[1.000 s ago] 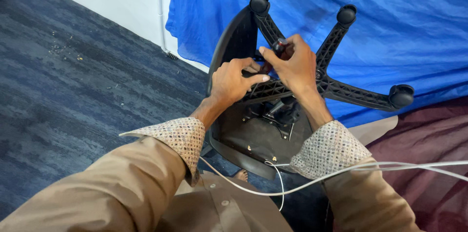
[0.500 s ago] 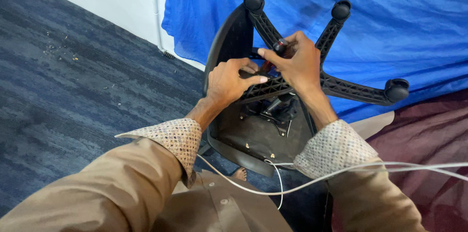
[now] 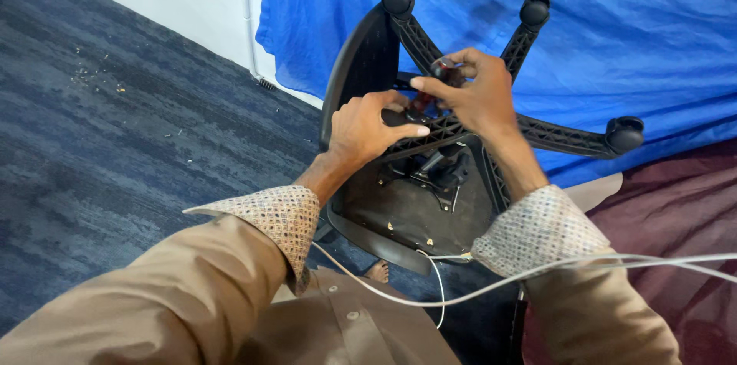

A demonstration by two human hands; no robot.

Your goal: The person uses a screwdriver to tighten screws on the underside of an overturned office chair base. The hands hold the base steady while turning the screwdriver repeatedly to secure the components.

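At frame centre, the left hand (image 3: 368, 128) presses fingers down on the hub of the overturned black plastic office chair (image 3: 414, 204), while the right hand (image 3: 476, 96) pinches a small dark caster (image 3: 444, 69) above the star base. Three casters already sit on the arms; this one looks unfitted. Dark blue carpet (image 3: 115, 135) fills the left, a blue cloth (image 3: 614, 19) drapes the upper right, and a white cable (image 3: 537, 271) crosses below.
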